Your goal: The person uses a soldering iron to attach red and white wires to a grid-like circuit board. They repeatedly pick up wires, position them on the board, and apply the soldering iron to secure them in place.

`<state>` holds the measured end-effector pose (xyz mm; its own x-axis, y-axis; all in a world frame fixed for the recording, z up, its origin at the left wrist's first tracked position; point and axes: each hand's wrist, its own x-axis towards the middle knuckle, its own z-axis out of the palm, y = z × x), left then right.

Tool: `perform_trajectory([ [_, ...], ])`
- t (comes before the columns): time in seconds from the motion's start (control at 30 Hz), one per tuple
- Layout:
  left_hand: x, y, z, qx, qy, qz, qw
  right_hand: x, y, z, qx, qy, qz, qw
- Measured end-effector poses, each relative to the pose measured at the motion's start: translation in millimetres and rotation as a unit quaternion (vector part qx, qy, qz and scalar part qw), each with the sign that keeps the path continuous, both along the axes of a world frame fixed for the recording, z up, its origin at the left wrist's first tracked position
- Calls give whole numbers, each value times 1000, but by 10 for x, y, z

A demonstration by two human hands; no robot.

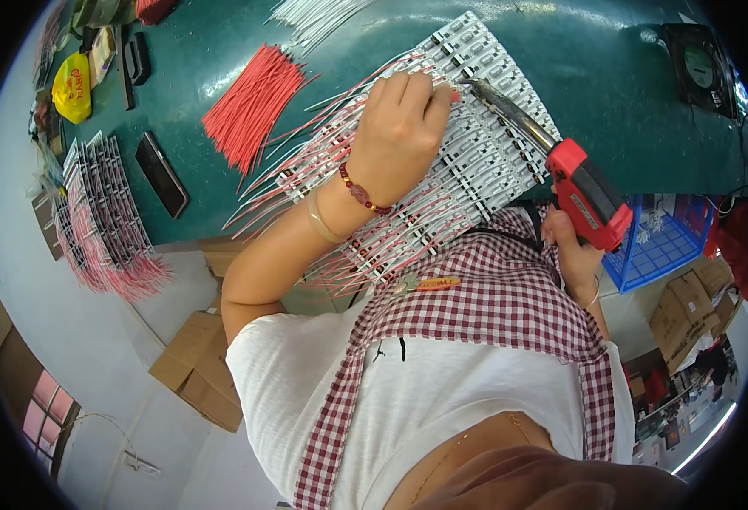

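A white panel of small circuit boards (476, 59) lies at a slant on the green table, with thin red and white wires (306, 174) trailing off its left side. Over the panel, my left hand (401, 123) is closed in a pinch; a bit of red wire (455, 97) shows at its fingertips. My right hand (571, 246) grips a red and black soldering gun (591, 191), its fingers partly hidden behind the tool. The gun's metal tip reaches the panel just right of my left fingertips.
A bundle of red wires (255, 106) and a bundle of white wires (316, 19) lie beyond the panel's left side. Farther left are a phone (161, 175) and a stack of wired boards (106, 212). A blue plastic basket (659, 255) stands right; a black fan-like device (701, 68) sits far right.
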<state>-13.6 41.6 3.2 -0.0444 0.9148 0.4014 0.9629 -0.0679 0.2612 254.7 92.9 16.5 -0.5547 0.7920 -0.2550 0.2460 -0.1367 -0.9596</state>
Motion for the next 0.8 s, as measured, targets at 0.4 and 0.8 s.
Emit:
perform_trajectory([
  [0.4,20,18,-4,-23,-12,6,1000,96,-18,-110,-25,-31,-24,999],
  [0.8,-16,26,-19,-34,-9,-9,999,83,16,-166,63,-56,17,996],
])
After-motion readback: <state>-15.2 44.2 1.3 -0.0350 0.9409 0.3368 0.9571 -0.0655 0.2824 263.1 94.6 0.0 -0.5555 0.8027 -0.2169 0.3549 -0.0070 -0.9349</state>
